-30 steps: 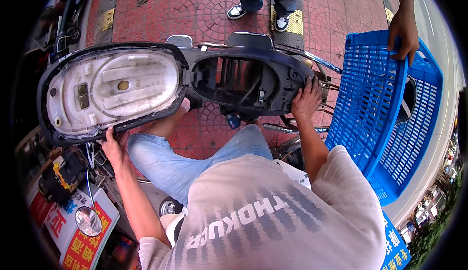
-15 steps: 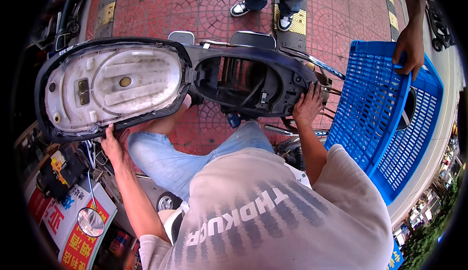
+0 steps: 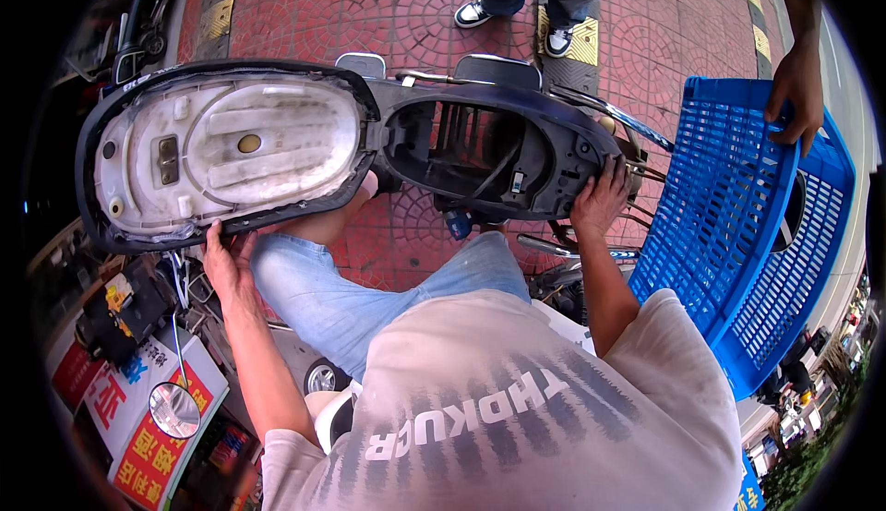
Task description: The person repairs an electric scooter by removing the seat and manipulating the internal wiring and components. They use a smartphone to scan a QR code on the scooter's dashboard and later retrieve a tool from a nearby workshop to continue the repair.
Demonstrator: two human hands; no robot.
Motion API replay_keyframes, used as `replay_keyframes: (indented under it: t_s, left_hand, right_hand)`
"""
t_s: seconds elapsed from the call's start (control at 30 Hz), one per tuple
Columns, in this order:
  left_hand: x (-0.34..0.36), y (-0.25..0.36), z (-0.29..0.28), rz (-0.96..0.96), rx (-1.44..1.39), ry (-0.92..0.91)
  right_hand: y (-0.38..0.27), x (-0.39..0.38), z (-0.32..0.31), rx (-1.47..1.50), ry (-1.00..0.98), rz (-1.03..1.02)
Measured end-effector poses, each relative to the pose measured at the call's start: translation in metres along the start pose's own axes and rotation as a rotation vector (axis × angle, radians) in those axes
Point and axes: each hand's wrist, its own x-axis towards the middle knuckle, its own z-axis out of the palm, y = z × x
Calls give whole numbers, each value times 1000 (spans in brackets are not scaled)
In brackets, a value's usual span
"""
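A scooter's long seat (image 3: 277, 165) is flipped open to the left, its dirty white underside and black rim facing up. At the seat's near edge is my left hand (image 3: 229, 266), one digit on the rim and the others partly hidden against or below it. To the right, the open storage compartment (image 3: 461, 156) shows a dark hollow with a cable inside. My right hand (image 3: 602, 202) lies flat on the dark rear end of the scooter body, fingers spread and holding nothing.
At the right, another person's hand (image 3: 797, 96) holds blue plastic baskets (image 3: 711, 197). A person in sneakers (image 3: 558, 40) stands beyond the scooter on red paving (image 3: 406, 12). A round mirror (image 3: 173, 409) and signboards are at lower left.
The scooter and baskets appear slightly farther right in the view. My left hand has shifted along the seat's edge, with more of its fingers showing. My right hand stays on the rear end.
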Motion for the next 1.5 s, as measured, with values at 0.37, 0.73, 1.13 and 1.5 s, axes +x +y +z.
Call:
replay_keyframes:
  t_s: [0.37, 0.73, 1.13, 1.5]
  left_hand:
    - [-143, -150, 147, 211, 835, -634]
    - [-255, -250, 309, 727, 1228, -1250]
    - [-224, -295, 292, 868, 1050, -1186]
    - [-216, -290, 289, 769, 926, -1224]
  right_hand:
    - [10, 26, -23, -22, 8, -145]
    - [8, 57, 11, 92, -6, -189]
    - [12, 56, 15, 49, 64, -201]
    - [6, 58, 10, -51, -46, -153]
